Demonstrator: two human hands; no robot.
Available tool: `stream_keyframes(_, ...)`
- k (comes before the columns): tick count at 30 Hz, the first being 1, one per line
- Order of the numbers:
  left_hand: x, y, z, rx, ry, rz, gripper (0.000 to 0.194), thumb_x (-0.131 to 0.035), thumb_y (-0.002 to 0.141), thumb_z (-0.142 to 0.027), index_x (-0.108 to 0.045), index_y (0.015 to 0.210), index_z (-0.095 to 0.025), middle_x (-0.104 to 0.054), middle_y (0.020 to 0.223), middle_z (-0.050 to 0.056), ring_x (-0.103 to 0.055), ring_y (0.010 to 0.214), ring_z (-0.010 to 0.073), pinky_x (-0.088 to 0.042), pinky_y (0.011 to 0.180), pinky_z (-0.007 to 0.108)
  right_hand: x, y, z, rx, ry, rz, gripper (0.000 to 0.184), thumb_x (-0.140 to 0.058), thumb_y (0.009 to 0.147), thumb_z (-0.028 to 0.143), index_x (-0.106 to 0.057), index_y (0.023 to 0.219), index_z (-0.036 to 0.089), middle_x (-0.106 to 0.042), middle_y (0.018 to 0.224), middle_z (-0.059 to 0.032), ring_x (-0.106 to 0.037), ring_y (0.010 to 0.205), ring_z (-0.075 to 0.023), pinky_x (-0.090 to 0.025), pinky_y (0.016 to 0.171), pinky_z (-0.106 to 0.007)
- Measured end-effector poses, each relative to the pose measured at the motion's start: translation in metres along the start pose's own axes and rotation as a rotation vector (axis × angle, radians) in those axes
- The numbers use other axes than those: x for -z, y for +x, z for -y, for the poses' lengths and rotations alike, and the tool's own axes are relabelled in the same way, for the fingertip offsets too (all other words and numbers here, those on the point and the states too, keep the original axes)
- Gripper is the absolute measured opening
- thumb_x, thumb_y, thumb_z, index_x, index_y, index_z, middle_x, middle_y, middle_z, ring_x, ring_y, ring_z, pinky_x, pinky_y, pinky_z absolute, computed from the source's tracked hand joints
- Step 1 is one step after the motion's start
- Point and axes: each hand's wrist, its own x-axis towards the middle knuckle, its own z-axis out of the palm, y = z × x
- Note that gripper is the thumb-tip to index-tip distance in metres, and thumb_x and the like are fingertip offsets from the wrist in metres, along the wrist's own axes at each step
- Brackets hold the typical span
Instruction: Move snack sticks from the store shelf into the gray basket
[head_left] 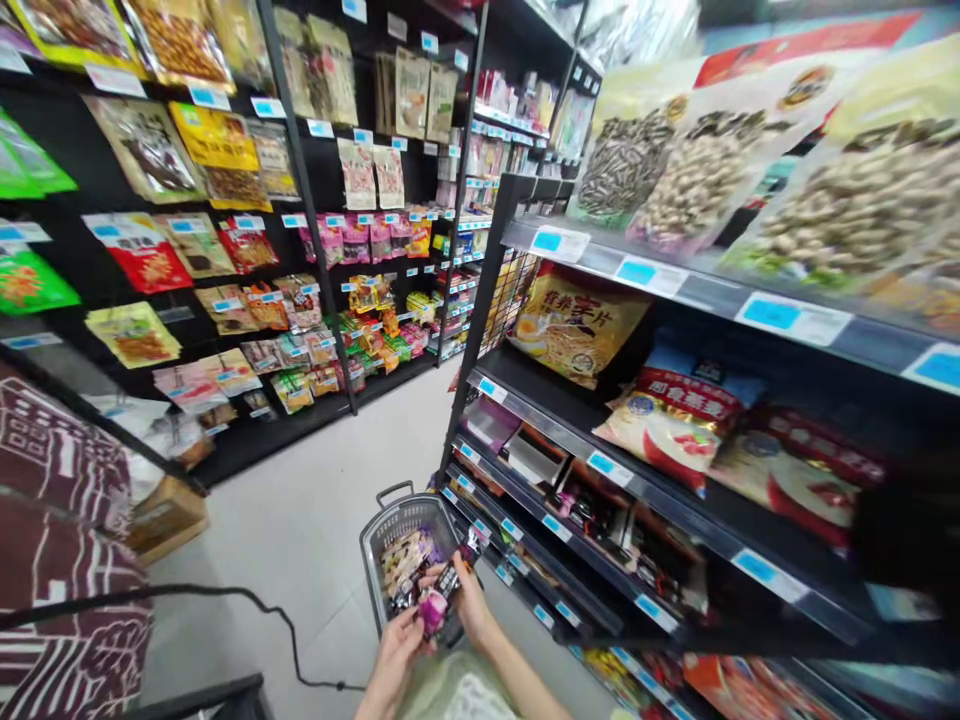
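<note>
Over a grey shopping basket (370, 560), I hold small wrapped snack packets in both hands. My left hand (400, 640) is closed, its fingertips pinching a pink-and-dark packet (433, 611). Beside it, my right hand (471, 603) is closed around dark packets with purple and white print (450, 580). The packets overlap, so where one ends and another begins is hard to see. Beige and purple wrapped packets (405, 562) lie inside the basket, just beyond my fingers. Its near side is partly hidden by my hands and forearms.
Shelving (525, 425) stands close on my right, with oatmeal bags (667, 415), nut bags (697, 160) and open boxes of packets (592, 515). Hanging snacks line the left wall rack (217, 260). A black cord (289, 640) crosses the floor beside a cardboard box (169, 515).
</note>
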Motion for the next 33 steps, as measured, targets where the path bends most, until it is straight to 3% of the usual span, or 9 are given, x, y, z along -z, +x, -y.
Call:
stream_keyframes(6,-0.017,0.004,0.003,0.039,-0.034,0.026,0.062,-0.091,0.053,-0.057,-0.076,0.091,-0.010,-0.070,0.070,0.008,-0.058,0.053,0.0118,-0.044,0.055,0.023,-0.002,-0.007,0.020,0.023,0.013,-0.041,0.061,-0.066,0.070,0.081,-0.067,0.071,0.020,-0.068,0.060,-0.0061,-0.069,0.067,-0.0286,-0.052,0.063,-0.037)
stream_keyframes(10,-0.022,0.007,-0.006,0.039,0.076,0.116,0.065,-0.087,0.059,-0.061,-0.074,0.099,-0.011,-0.070,0.072,0.007,-0.064,0.061,0.0157,-0.048,0.060,0.025,-0.004,-0.009,0.031,-0.068,0.151,-0.042,0.059,-0.069,0.069,0.077,-0.067,0.072,0.018,-0.069,0.062,-0.0066,-0.067,0.066,-0.0265,-0.050,0.061,-0.036)
stream_keyframes(14,-0.024,0.007,-0.018,0.011,0.241,0.223,0.059,-0.081,0.066,-0.063,-0.070,0.100,-0.015,-0.072,0.079,0.006,-0.067,0.070,0.0173,-0.050,0.067,0.027,-0.006,-0.007,0.039,-0.056,0.315,-0.073,0.043,-0.082,0.066,0.054,-0.069,0.083,0.017,-0.070,0.071,-0.0036,-0.065,0.070,-0.0215,-0.050,0.063,-0.032)
stream_keyframes(17,-0.019,0.007,-0.028,0.007,0.329,0.321,0.057,-0.081,0.066,-0.063,-0.069,0.094,-0.015,-0.073,0.085,0.007,-0.067,0.075,0.0187,-0.052,0.072,0.030,-0.010,-0.004,0.040,-0.038,0.422,-0.060,0.036,-0.086,0.066,0.042,-0.064,0.082,0.019,-0.063,0.066,0.0026,-0.057,0.060,-0.0143,-0.046,0.059,-0.027)
stream_keyframes(21,0.004,0.004,-0.058,-0.003,0.444,0.444,0.055,-0.078,0.070,-0.063,-0.070,0.092,-0.013,-0.071,0.083,0.008,-0.065,0.075,0.0187,-0.050,0.072,0.029,-0.035,-0.001,0.030,-0.068,0.505,0.010,0.035,-0.083,0.072,0.042,-0.055,0.076,0.021,-0.040,0.053,0.0105,-0.034,0.045,-0.0071,-0.032,0.048,-0.021)
stream_keyframes(25,0.038,-0.002,-0.110,0.007,0.521,0.559,0.051,-0.067,0.081,-0.063,-0.071,0.090,-0.012,-0.070,0.081,0.007,-0.064,0.076,0.0191,-0.049,0.072,0.029,-0.089,0.000,0.007,-0.058,0.580,0.029,0.042,-0.083,0.074,0.043,-0.046,0.070,0.022,-0.027,0.052,0.0124,-0.020,0.045,-0.0063,-0.020,0.045,-0.019)
stream_keyframes(28,0.064,-0.002,-0.147,0.040,0.552,0.611,0.050,-0.064,0.085,-0.061,-0.070,0.083,-0.011,-0.068,0.075,0.006,-0.062,0.070,0.0169,-0.046,0.070,0.028,-0.132,0.000,-0.016,-0.068,0.627,0.030,0.048,-0.086,0.071,0.045,-0.044,0.069,0.022,-0.023,0.052,0.0128,-0.017,0.046,-0.0061,-0.018,0.045,-0.020)
stream_keyframes(30,0.081,-0.001,-0.160,0.058,0.582,0.635,0.050,-0.064,0.085,-0.061,-0.069,0.080,-0.011,-0.068,0.073,0.005,-0.060,0.068,0.0158,-0.044,0.069,0.027,-0.152,0.000,-0.029,-0.065,0.629,0.036,0.048,-0.086,0.071,0.047,-0.045,0.069,0.022,-0.024,0.052,0.0125,-0.016,0.046,-0.0062,-0.018,0.046,-0.021)
stream_keyframes(33,0.102,0.000,-0.160,0.047,0.633,0.633,0.053,-0.061,0.086,-0.063,-0.068,0.079,-0.011,-0.069,0.075,0.006,-0.060,0.069,0.0159,-0.043,0.069,0.027,-0.167,0.000,-0.042,-0.057,0.581,0.070,0.048,-0.082,0.074,0.054,-0.047,0.070,0.021,-0.027,0.053,0.0113,-0.015,0.047,-0.0063,-0.017,0.046,-0.021)
